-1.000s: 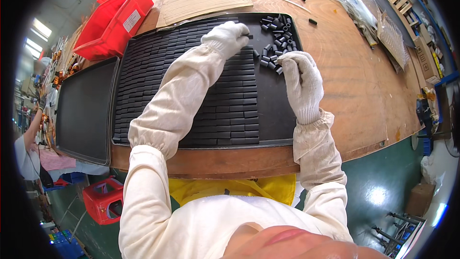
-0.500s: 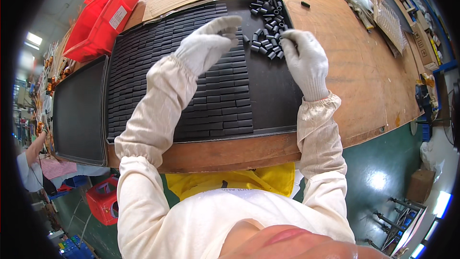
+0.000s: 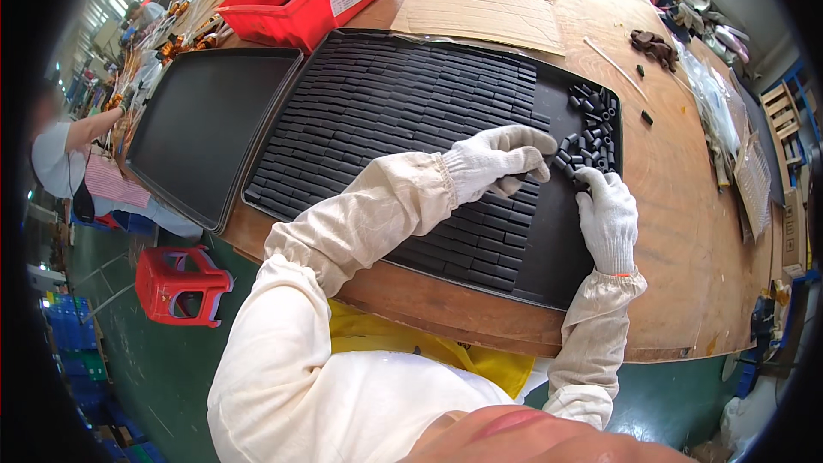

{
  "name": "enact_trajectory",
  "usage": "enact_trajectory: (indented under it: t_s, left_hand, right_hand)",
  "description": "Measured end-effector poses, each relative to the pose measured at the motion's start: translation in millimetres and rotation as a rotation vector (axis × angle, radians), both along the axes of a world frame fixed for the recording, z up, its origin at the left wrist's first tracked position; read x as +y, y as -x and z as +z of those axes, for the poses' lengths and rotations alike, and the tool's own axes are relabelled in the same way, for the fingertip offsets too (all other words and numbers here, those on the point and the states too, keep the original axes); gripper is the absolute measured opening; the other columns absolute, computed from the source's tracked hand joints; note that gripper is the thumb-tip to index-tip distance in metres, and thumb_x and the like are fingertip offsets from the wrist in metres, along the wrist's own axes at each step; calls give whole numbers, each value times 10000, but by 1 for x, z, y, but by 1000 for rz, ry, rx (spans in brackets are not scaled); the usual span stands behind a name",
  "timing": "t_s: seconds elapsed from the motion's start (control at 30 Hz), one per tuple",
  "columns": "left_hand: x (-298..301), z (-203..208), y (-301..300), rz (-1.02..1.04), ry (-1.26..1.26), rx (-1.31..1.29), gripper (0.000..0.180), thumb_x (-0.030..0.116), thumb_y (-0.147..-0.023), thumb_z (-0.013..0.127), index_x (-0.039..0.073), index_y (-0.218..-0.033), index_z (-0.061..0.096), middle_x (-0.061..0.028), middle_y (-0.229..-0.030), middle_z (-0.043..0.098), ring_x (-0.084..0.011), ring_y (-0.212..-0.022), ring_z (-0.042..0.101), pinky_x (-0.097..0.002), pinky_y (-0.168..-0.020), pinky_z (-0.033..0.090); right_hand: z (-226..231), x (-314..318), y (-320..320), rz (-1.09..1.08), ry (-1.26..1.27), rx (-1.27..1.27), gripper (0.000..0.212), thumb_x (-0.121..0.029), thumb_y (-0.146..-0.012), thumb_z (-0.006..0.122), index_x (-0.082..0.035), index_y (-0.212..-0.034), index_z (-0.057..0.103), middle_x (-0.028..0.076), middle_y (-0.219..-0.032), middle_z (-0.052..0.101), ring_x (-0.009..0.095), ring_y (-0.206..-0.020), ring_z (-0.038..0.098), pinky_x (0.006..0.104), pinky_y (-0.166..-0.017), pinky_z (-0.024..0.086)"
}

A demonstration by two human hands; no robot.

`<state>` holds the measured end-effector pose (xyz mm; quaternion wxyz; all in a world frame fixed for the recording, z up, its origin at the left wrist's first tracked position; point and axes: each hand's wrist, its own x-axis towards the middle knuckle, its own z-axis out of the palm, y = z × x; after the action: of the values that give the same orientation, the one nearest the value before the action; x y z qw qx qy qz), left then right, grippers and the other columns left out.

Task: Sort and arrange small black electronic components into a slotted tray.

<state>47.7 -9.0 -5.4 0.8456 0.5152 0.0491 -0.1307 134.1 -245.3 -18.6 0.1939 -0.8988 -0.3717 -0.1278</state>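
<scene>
A large black tray (image 3: pixel 549 244) lies on the table, mostly covered by tight rows of short black cylinders (image 3: pixel 403 94). Loose black cylinders (image 3: pixel 591 141) are heaped in its far right part. My left hand (image 3: pixel 506 163), in a white glove with greyed fingertips, hovers over the right end of the rows. Its fingers are curled toward the thumb, and what they hold, if anything, is hidden. At the near edge of the heap is my right hand (image 3: pixel 609 216), also gloved, thumb and fingers drawn together; I cannot make out what is between them.
A second black tray (image 3: pixel 214 111) is at the left, bare inside. Beyond it stands a red bin (image 3: pixel 317 0). Cardboard (image 3: pixel 480 17) lies behind the full tray, a thin white stick (image 3: pixel 613 66) to its right. A red stool (image 3: pixel 182 287) and another person (image 3: pixel 64 150) are at left.
The view has swung left, so the trays appear farther right. My left hand has moved closer to the loose heap and its fingers have curled in. My right hand stays by the heap.
</scene>
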Motion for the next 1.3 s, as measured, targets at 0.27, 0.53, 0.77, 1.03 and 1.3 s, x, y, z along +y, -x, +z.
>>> enact_trajectory:
  t_s: [0.27,0.53,0.77,1.03,1.3]
  left_hand:
    - [-2,-23,-7,-74,277,-118,426,-30,-977,539,-35,-1401,506,-161,-1332,586,-261,-1192,620,-418,-1083,512]
    - [-6,-4,-7,13,17,-64,419,116,-973,661,15,-1367,563,-93,-1078,702,-136,-895,689,-320,-854,611]
    - [-5,-7,-5,12,-5,-23,346,190,-992,652,34,-1299,620,-70,-991,709,-108,-839,684,-287,-794,612]
    - [3,-19,-11,-31,132,-52,354,122,-1001,604,24,-1341,583,-117,-1060,686,-141,-885,683,-292,-811,612]
    - [-9,-11,-7,-2,-32,2,379,117,-980,643,30,-1340,564,-87,-1046,673,-119,-881,658,-295,-828,602]
  right_hand:
    - [-5,1,-1,-66,20,2,266,-92,-836,701,-156,-1091,655,110,-955,633,340,-897,640,447,-786,512]
    - [-10,-4,-9,-3,-37,-102,236,-145,-812,737,-161,-1036,664,85,-885,617,308,-855,628,444,-732,501]
    - [-11,-2,-7,-71,17,-53,209,-175,-812,739,-160,-1005,661,85,-889,618,304,-866,632,436,-754,505]
    - [-8,-3,-6,-86,30,-31,182,-218,-786,765,-153,-930,674,62,-920,607,284,-929,616,425,-816,469]
    - [-9,-5,-3,-85,12,-89,212,-191,-770,789,-117,-938,682,67,-933,598,293,-946,597,416,-838,459]
